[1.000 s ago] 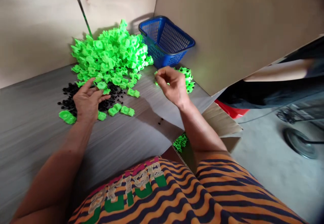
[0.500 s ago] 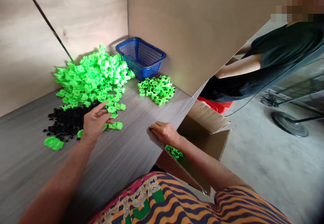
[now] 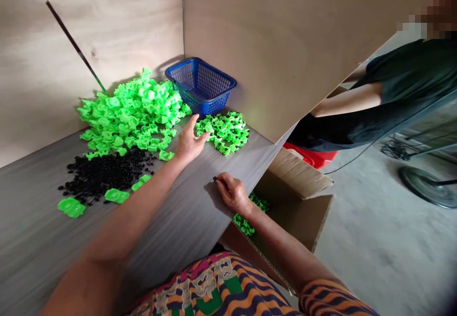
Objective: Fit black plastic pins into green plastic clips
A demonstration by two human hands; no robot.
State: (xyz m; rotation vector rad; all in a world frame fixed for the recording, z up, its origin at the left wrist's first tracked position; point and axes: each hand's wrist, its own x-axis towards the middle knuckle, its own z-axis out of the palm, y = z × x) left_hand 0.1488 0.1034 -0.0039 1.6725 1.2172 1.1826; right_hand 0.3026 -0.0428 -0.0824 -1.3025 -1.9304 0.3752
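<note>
My left hand (image 3: 191, 142) is open, thumb and fingers apart, at the left edge of a small pile of green plastic pieces fitted with black round parts (image 3: 228, 133). My right hand (image 3: 233, 193) hovers over the table near its right edge, fingers closed on a small black piece with a round end (image 3: 214, 178). To the left lies a heap of loose black pieces (image 3: 103, 175). Beyond it rises a large heap of plain green plastic pieces (image 3: 132, 111). Several single green pieces (image 3: 117, 195) lie in front of the black heap.
A blue plastic basket (image 3: 202, 85) stands in the corner of the wooden panels. Below the table's right edge is an open cardboard box (image 3: 300, 216) with green pieces inside. A thin dark stick (image 3: 76, 47) leans behind the heap. Another person's arm (image 3: 350, 99) shows beyond the panel.
My left hand has moved right, from beside the black heap to the small assembled pile. The green piece it held is out of its fingers. My right hand stays near the table edge.
</note>
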